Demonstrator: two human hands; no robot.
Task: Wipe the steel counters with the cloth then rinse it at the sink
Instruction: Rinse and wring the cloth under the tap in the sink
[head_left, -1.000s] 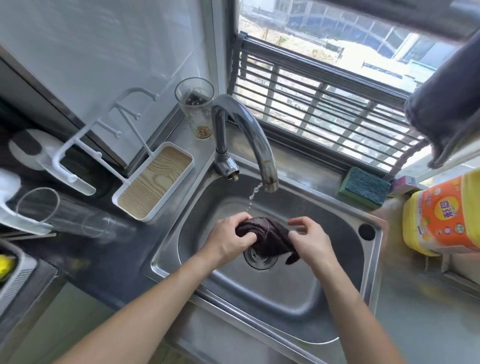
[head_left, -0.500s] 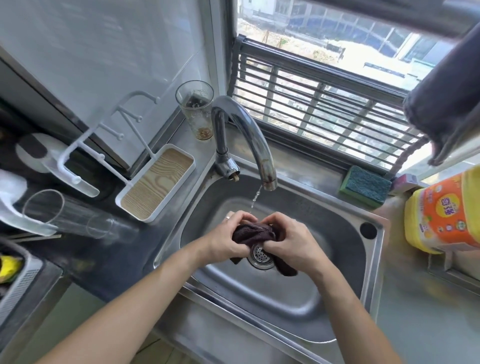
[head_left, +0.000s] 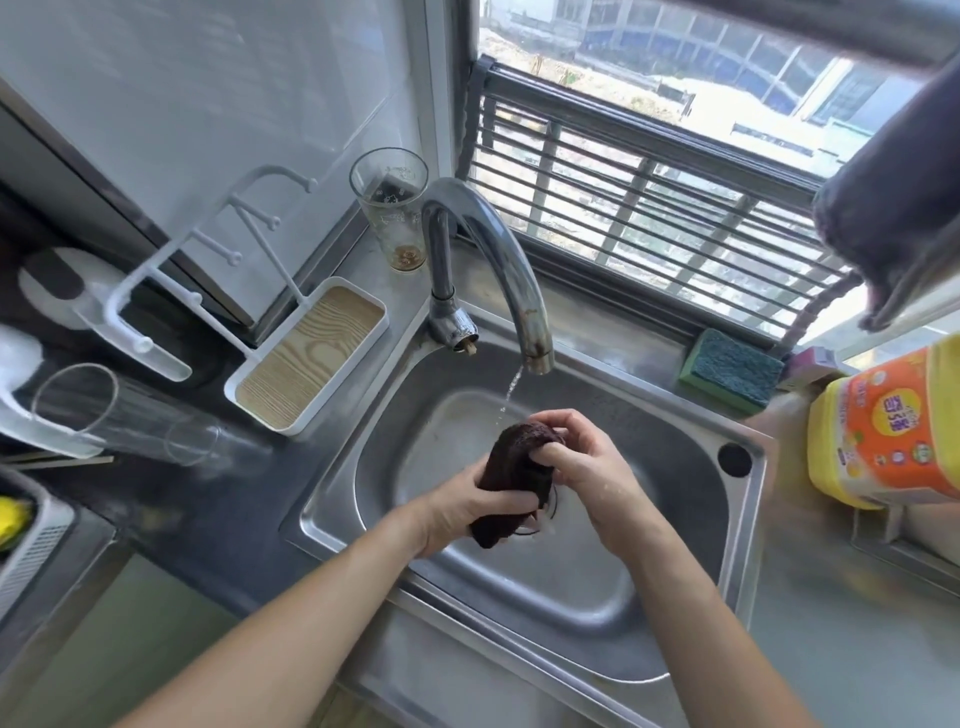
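A dark brown wet cloth (head_left: 514, 467) is bunched into a roll over the middle of the steel sink (head_left: 748, 519). My left hand (head_left: 467, 512) grips its lower end. My right hand (head_left: 582, 462) pinches and grips its upper end, fingers curled over the top. A thin stream of water falls from the curved steel tap (head_left: 498, 260) just left of the cloth's top. The drain is mostly hidden behind the cloth and hands.
A white tray with a wood-grain base (head_left: 306, 358) and a clear glass (head_left: 389, 208) stand left of the tap. A green sponge (head_left: 732, 369) lies on the sink's back ledge. A yellow detergent bottle (head_left: 888, 431) stands at right. A clear cup (head_left: 119, 415) lies at left.
My hands turned the cloth from a sideways bunch into a lengthwise roll. The left hand slid to the lower end, the right hand rose to the top, nearer the water stream.
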